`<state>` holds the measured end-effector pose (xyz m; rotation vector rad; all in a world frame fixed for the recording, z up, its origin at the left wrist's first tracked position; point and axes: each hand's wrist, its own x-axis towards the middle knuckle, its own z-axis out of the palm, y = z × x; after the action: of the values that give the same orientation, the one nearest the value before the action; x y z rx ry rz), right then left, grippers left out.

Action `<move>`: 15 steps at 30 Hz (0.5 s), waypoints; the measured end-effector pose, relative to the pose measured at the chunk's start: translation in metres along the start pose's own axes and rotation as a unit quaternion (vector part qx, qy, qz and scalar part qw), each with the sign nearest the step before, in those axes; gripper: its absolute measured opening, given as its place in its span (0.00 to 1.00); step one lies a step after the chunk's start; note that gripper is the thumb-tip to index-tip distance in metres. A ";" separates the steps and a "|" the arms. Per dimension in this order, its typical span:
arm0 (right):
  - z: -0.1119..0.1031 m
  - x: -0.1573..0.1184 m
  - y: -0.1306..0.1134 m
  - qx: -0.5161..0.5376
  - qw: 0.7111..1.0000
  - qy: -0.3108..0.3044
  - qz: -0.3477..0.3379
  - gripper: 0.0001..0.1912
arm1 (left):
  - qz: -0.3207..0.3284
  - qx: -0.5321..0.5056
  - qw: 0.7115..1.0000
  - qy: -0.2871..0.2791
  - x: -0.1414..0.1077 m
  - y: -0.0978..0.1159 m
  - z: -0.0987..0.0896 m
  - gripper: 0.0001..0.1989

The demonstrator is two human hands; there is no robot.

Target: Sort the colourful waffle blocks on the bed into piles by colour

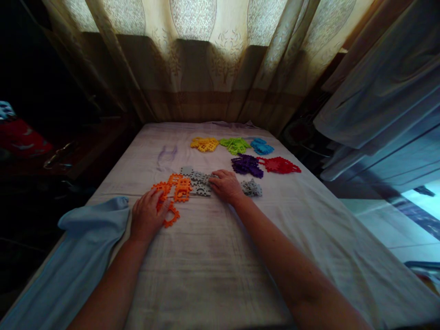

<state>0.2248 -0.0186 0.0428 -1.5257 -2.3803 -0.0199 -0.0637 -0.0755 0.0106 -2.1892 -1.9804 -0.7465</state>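
Orange notched pieces (182, 189) lie in a loose group left of the middle of the cloth-covered surface. My left hand (148, 214) rests at their left edge, fingertips on the orange pieces, fingers slightly bent; what lies under the fingers is partly hidden. Grey notched pieces (200, 183) adjoin the orange ones on the right. Over the right end of these grey pieces lies my right hand (226, 185), its fingers curled together and the thumb mostly hidden. Just right of that hand sits another small grey heap (252, 188).
Farther back are piles of yellow (205, 144), green (235, 145), blue (261, 146), purple (247, 165) and red (280, 165) pieces. Light blue fabric (92, 229) lies along the left edge of the sheet (213, 266). Curtains (213, 87) hang behind.
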 end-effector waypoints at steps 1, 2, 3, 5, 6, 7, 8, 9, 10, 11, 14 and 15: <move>-0.001 0.001 -0.001 0.004 1.000 0.008 -0.004 0.12 | 0.005 -0.001 1.000 0.005 0.000 0.000 0.000 0.28; -0.002 0.001 -0.002 0.010 1.000 0.023 -0.006 0.12 | 0.013 -0.001 1.000 0.012 0.000 0.000 0.000 0.28; -0.003 0.000 -0.003 0.017 0.999 0.045 -0.007 0.11 | 0.022 -0.002 1.000 0.021 0.000 0.001 0.000 0.27; -0.007 -0.007 -0.007 0.032 0.994 0.100 -0.013 0.11 | 0.047 -0.005 0.998 0.045 -0.002 0.005 -0.002 0.26; -0.009 -0.012 -0.010 0.040 0.991 0.127 -0.019 0.11 | 0.061 -0.008 0.996 0.058 -0.003 0.008 -0.003 0.25; -0.011 -0.018 -0.013 0.048 0.987 0.150 -0.027 0.11 | 0.077 -0.013 0.995 0.070 -0.004 0.013 -0.004 0.24; -0.012 -0.025 -0.017 0.057 0.984 0.167 -0.035 0.12 | 0.095 -0.019 0.992 0.081 -0.005 0.018 -0.005 0.24; -0.013 -0.032 -0.022 0.066 0.981 0.177 -0.046 0.13 | 0.116 -0.026 0.989 0.090 -0.007 0.023 -0.006 0.25; -0.014 -0.038 -0.027 0.076 0.979 0.178 -0.059 0.13 | 0.138 -0.033 0.985 0.095 -0.008 0.028 -0.007 0.26; -0.014 -0.044 -0.032 0.087 0.978 0.175 -0.071 0.13 | 0.159 -0.040 0.982 0.098 -0.010 0.032 -0.007 0.27; -0.011 -0.055 -0.042 0.127 0.973 0.170 -0.093 0.14 | 0.215 -0.053 0.972 0.081 -0.013 0.041 -0.007 0.25; -0.009 -0.057 -0.044 0.139 0.971 0.171 -0.091 0.14 | 0.230 -0.057 0.969 0.066 -0.014 0.042 -0.007 0.23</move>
<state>0.2103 -0.0895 0.0433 -1.0749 -2.1324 0.0092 -0.0263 -0.0972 0.0217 -2.4529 -1.3188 -0.9164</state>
